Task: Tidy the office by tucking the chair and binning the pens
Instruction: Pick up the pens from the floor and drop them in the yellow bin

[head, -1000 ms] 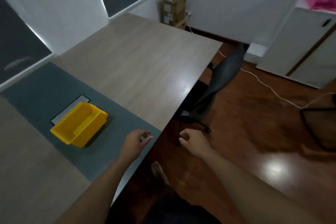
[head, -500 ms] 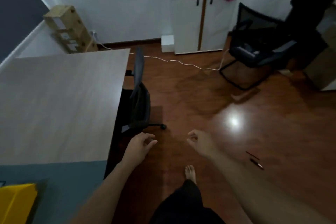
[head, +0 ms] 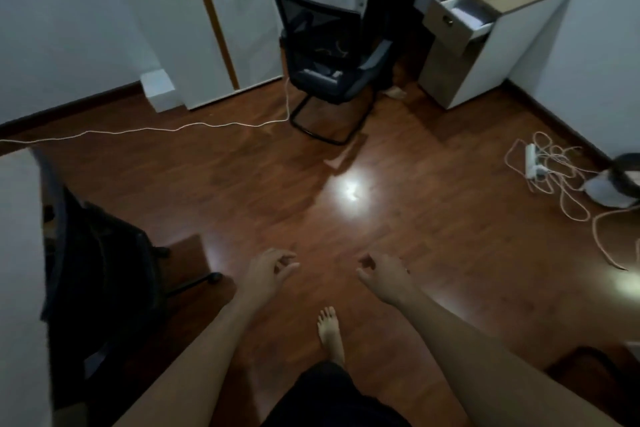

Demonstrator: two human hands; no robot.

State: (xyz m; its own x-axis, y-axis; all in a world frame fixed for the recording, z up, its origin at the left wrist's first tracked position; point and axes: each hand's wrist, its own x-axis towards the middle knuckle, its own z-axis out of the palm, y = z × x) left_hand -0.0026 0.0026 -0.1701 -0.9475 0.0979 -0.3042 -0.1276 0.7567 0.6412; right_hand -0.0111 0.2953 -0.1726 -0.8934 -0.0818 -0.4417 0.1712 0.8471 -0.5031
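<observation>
A black swivel chair (head: 100,263) stands at the left, pushed in against the pale desk edge (head: 17,253). My left hand (head: 266,270) and my right hand (head: 384,274) hover side by side over the wooden floor, both empty with fingers loosely curled and apart. My bare foot (head: 330,329) is planted below them. No pens and no yellow bin appear in the view now.
A second black chair (head: 329,59) stands at the back, between a white cabinet (head: 207,31) and a grey drawer unit (head: 485,28) with one drawer open. A white cable (head: 145,130) crosses the floor. A power strip with tangled cords (head: 540,170) lies at the right.
My view has swung right, away from the desk and yellow bin, toward the room's back and right side. The pens seen on the floor half a second ago have left the view. Both hands stay empty.
</observation>
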